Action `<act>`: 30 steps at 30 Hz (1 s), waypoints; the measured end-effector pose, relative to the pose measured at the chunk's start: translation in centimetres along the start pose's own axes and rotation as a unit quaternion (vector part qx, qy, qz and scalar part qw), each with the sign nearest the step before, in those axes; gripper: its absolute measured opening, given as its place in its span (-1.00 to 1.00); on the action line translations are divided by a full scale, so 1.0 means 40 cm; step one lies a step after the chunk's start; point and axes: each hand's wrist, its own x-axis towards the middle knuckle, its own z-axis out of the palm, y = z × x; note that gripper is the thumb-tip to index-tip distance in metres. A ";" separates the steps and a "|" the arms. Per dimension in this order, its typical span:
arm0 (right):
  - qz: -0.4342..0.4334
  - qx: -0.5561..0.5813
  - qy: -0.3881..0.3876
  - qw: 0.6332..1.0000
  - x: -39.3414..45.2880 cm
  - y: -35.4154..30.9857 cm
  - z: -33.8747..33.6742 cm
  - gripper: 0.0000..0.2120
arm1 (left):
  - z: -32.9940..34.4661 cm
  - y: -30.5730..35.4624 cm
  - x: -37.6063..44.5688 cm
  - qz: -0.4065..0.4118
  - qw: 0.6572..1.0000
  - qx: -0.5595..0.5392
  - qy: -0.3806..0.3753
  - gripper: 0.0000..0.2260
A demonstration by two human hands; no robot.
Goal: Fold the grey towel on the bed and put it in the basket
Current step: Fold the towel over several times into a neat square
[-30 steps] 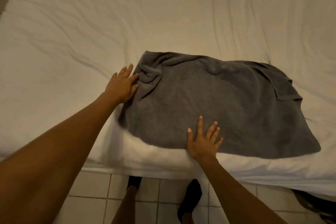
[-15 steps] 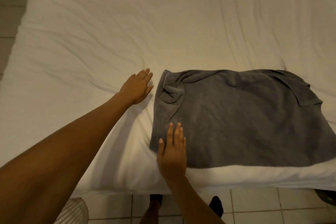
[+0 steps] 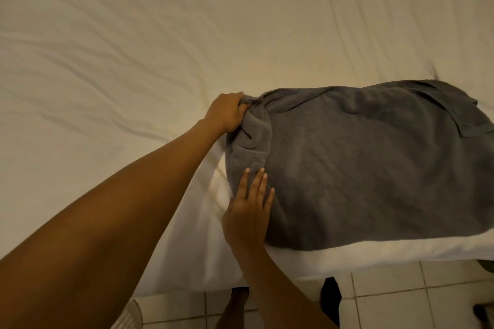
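The grey towel (image 3: 361, 168) lies folded over on the white bed (image 3: 160, 48), near the bed's front edge and to the right. My left hand (image 3: 227, 112) is closed on the towel's far left corner, bunching the cloth. Flat on the near left corner rests my right hand (image 3: 250, 208), fingers stretched out and pressing down. The towel's right end runs out of the frame. No basket is in view.
The bed's front edge runs along the bottom, with a tiled floor (image 3: 401, 302) below it. My feet in dark socks (image 3: 330, 294) stand on the tiles. A pale ribbed object (image 3: 128, 315) shows at the bottom left.
My left hand went from lying open on the sheet beside the towel to gripping its far left corner. My right hand stayed flat on the near left corner.
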 end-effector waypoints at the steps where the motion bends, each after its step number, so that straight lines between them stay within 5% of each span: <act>1: -0.008 -0.002 -0.002 1.000 -0.011 0.003 -0.002 -0.39 | -0.009 -0.006 0.001 -0.009 0.999 -0.026 0.022 -0.70; 8: -0.117 0.030 0.021 0.992 -0.080 -0.006 -0.039 -0.48 | -0.092 -0.052 0.064 -0.127 0.987 0.028 0.092 -0.71; 12: -0.168 -0.022 -0.049 0.984 -0.075 0.025 -0.015 -0.45 | -0.042 -0.084 0.024 -0.124 0.986 0.089 0.070 -0.75; 16: -0.174 -0.025 -0.057 0.983 -0.071 0.047 0.001 -0.35 | -0.021 -0.110 -0.009 -0.069 0.993 0.083 0.042 -0.79; 20: -0.146 0.042 -0.036 0.988 -0.074 0.033 -0.019 -0.24 | -0.053 -0.130 -0.033 0.042 0.985 0.160 0.052 -0.54; 25: -0.029 0.006 -0.037 0.999 -0.093 0.012 -0.007 -0.01 | -0.045 -0.152 -0.088 0.270 0.908 0.319 -0.032 -0.33; 30: 0.035 0.002 -0.036 0.999 -0.062 -0.030 0.007 0.16 | 0.009 -0.152 -0.072 0.312 0.865 0.384 -0.084 -0.35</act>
